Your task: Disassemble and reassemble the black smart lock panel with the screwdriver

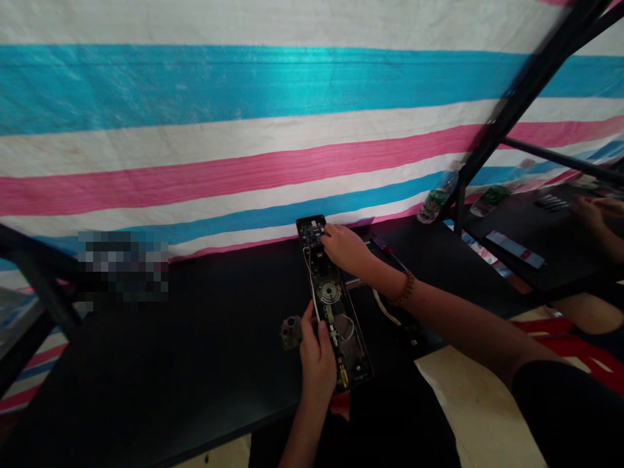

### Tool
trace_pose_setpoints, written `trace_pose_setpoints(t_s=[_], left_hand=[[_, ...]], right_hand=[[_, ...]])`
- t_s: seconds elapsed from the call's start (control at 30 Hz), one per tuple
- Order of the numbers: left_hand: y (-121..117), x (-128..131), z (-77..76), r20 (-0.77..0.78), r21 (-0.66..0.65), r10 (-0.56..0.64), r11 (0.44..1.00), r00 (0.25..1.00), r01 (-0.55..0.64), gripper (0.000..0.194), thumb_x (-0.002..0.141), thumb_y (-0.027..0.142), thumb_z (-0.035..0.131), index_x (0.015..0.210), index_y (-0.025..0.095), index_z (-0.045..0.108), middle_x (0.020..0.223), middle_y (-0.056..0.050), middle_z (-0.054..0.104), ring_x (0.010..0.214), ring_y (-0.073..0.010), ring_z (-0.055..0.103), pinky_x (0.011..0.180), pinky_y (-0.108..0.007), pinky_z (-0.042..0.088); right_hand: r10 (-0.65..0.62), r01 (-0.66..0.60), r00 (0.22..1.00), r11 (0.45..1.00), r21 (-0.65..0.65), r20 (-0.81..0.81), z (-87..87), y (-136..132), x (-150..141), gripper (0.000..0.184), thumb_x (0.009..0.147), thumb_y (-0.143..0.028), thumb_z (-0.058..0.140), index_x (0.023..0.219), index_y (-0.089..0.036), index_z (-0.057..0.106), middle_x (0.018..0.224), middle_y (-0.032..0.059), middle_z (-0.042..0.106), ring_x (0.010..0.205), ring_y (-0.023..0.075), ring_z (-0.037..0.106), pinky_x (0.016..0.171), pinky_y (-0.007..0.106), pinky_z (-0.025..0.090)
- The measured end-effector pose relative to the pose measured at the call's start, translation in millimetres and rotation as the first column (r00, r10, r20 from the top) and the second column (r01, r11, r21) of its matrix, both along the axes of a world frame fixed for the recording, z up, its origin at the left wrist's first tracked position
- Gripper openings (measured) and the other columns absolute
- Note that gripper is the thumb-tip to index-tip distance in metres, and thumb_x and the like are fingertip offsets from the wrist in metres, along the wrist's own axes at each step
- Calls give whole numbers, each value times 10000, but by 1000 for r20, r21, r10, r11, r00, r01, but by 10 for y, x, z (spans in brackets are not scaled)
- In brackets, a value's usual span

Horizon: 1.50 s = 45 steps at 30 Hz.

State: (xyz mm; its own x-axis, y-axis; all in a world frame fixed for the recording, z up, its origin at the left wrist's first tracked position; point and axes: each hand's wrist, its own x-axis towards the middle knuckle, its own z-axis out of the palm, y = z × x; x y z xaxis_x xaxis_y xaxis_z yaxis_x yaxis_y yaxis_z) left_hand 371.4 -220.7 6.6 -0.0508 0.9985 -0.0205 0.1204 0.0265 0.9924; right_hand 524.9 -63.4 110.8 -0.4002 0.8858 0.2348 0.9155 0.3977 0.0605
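A long, narrow black casing [358, 335] lies open on the dark table, its inner parts facing up; it looks like an electronic lock panel. Inside are a circuit board [311, 229] at the far end, a round metal part [329, 292] midway and a pale wire along the left side. My left hand [318, 354] grips the casing's near left edge. Over the far end, the fingers of my right hand [344, 246] are pinched together at the circuit board; what they hold is hidden. A small metal part [290, 332] sits just left of the casing.
A screwdriver [383, 244] and a pale cable [387, 309] lie to the right. A plastic bottle [433, 203] stands by the black metal frame [519, 107]. Striped sheeting [244, 156] hangs behind. Another person's hand [587, 211] is at the neighbouring table.
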Motion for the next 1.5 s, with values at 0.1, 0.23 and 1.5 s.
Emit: trace_pose_setpoints(t_s=[0.1,0.23,1.5], left_hand=[[3,0,-18,7,-29,-2,1000,1000,3,551,1038,514,410,1491,202,443,1212,-120,712,1044,-223,707,918,-359,535],[13,-2,-18,32,-40,-1,999,999,2,554,1033,522,417,1488,206,444,1233,-121,704,1067,-229,704,923,-359,537],[27,6,-59,10,-10,-7,1000,1000,7,541,1033,511,423,1482,209,450,1208,-120,715,1044,-225,713,909,-360,550]], right_hand=[[-4,4,1000,1000,-13,-13,7,19,21,198,975,-103,535,965,-104,733,1119,181,657,1026,272,613,929,390,484],[-31,27,995,999,-43,-93,-34,21,42,195,982,-103,532,965,-104,727,1149,169,627,976,234,620,891,344,502],[-106,117,960,993,26,-261,-112,-39,59,196,945,-116,565,884,-115,751,1079,137,596,1020,240,561,955,359,481]])
